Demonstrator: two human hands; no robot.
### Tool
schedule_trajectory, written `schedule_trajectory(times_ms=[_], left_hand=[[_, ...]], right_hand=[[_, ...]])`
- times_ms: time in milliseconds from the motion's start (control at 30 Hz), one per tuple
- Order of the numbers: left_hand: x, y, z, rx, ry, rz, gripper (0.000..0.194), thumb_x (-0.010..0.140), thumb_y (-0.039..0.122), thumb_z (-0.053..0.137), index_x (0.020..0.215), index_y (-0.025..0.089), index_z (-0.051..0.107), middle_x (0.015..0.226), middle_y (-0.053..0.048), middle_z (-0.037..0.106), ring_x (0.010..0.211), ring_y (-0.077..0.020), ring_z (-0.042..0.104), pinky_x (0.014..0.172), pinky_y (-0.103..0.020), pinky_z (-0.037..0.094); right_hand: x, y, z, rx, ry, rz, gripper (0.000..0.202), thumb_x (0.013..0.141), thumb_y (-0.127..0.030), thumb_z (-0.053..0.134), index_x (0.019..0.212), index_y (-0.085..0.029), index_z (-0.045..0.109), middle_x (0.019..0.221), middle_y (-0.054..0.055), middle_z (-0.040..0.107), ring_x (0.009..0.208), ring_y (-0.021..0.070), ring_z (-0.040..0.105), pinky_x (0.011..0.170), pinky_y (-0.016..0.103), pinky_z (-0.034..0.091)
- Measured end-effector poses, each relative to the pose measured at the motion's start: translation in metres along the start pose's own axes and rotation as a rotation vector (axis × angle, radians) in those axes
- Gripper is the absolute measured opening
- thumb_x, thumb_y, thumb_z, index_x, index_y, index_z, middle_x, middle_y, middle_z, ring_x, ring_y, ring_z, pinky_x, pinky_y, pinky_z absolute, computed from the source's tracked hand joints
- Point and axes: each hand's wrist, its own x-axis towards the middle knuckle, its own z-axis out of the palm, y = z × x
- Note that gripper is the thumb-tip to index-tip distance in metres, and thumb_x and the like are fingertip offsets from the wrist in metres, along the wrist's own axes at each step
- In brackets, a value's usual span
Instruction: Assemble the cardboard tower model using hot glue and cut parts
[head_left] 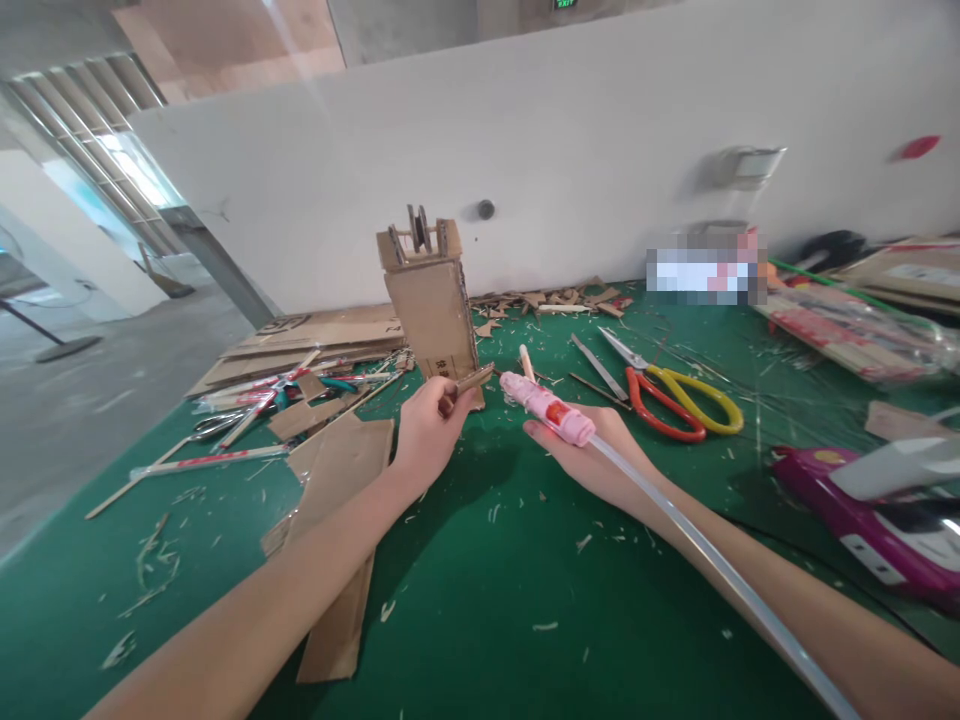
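My left hand pinches a small strip of cardboard between thumb and fingers. In my right hand is a pink hot glue gun, its nozzle pointing left, close to the strip; whether they touch I cannot tell. A long translucent glue stick runs out of the gun's back along my right forearm. Just behind my left hand stands an upright cardboard tower with cardboard discs between two side pieces on top. A long cardboard piece lies partly under my left forearm.
Scissors with red and yellow handles lie right of the glue gun, beside a metal blade. A purple and white device sits far right. Flat cardboard sheets, sticks and scraps cover the left. Behind rises a white wall.
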Motion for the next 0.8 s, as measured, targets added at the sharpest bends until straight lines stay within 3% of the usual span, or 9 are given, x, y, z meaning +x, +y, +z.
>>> schedule_trajectory(times_ms=[467,800], left_hand=[[0.0005,-0.0025,0.0014,0.020,-0.013,0.024,0.026,0.084,0.033,0.058,0.065,0.019,0.046,0.058,0.005,0.046,0.056,-0.0103,0.045,0.057,-0.023,0.033],[0.0017,0.0067,-0.0034,-0.237,-0.092,-0.177,0.031,0.082,0.039,0.058,0.063,0.020,0.041,0.046,0.007,0.044,0.043,-0.0095,0.042,0.048,-0.022,0.033]], right_hand=[[-0.0049,-0.0033,0.0036,0.112,0.066,-0.047,0.035,0.076,-0.050,0.059,0.060,-0.021,0.048,0.052,-0.004,0.048,0.048,0.0101,0.038,0.049,0.024,0.032],[-0.0002,-0.0019,0.0030,0.004,0.064,0.095,0.039,0.077,-0.052,0.054,0.056,-0.021,0.042,0.050,-0.003,0.046,0.047,0.0107,0.037,0.046,0.024,0.029]])
